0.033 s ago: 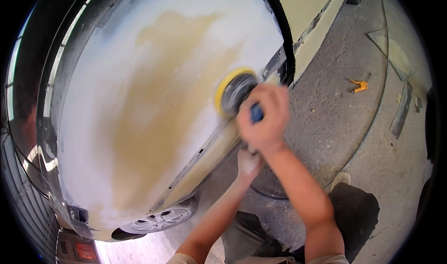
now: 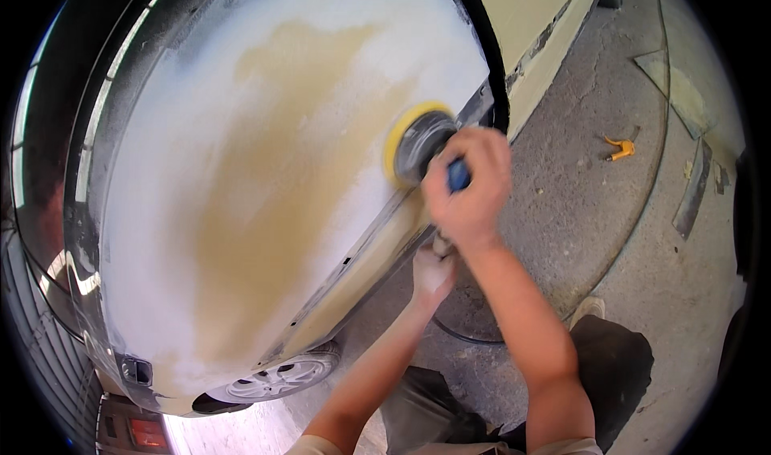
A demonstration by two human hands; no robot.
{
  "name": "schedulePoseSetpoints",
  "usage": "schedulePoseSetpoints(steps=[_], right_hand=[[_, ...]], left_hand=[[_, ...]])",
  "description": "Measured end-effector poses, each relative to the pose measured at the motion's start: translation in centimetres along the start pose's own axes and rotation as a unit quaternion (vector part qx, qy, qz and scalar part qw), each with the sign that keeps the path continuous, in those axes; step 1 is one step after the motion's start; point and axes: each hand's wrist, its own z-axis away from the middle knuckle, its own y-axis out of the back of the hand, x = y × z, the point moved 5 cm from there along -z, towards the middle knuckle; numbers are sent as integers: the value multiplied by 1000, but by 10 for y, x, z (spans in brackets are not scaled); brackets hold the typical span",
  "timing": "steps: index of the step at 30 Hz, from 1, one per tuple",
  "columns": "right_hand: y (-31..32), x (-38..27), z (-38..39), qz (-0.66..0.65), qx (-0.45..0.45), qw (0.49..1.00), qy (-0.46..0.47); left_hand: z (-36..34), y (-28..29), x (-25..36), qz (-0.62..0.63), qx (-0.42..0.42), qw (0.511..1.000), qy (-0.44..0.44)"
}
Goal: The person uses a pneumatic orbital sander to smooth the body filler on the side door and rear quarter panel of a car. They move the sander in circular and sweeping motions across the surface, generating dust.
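My right hand [image 2: 479, 202] is wrapped over the top of a round power sander [image 2: 424, 143] with a yellow pad rim and a blue patch on its body. The pad rests tilted against the car door panel [image 2: 265, 174], near its lower right edge. That panel is white and powdery, with a broad tan filler patch in the middle. Just below, my left hand [image 2: 434, 272] is closed around the sander's rear end or hose fitting; the fingers are partly hidden.
A dark hose [image 2: 642, 206] curves over the concrete floor [image 2: 554, 182] on the right. An orange air blow gun [image 2: 619, 148] lies there, with flat scraps [image 2: 695, 186] farther right. A car wheel [image 2: 277, 377] sits at lower left. A cream panel [image 2: 530, 13] adjoins the door's dark edge.
The sander and both hands have shifted a little up and to the right along the panel's edge. My grip on it looks the same.
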Motion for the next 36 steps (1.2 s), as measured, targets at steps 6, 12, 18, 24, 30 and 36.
schedulePoseSetpoints(steps=[6,12,18,24,30,36], right_hand=[[1,-8,34,-12,-37,999,-24],[-4,-49,64,-63,-106,990,72],[4,23,-2,5,3,999,-43],[1,-23,49,-48,-57,997,26],[1,-6,16,-34,-57,998,8],[10,54,-20,-10,24,997,-77]], left_hand=[[21,3,-12,168,83,982,-1],[34,-8,-26,314,69,945,66],[-10,-11,-2,-1,4,1000,-15],[29,-4,-26,278,78,957,39],[6,-17,-14,215,42,974,53],[-21,-19,34,-89,-3,996,-7]])
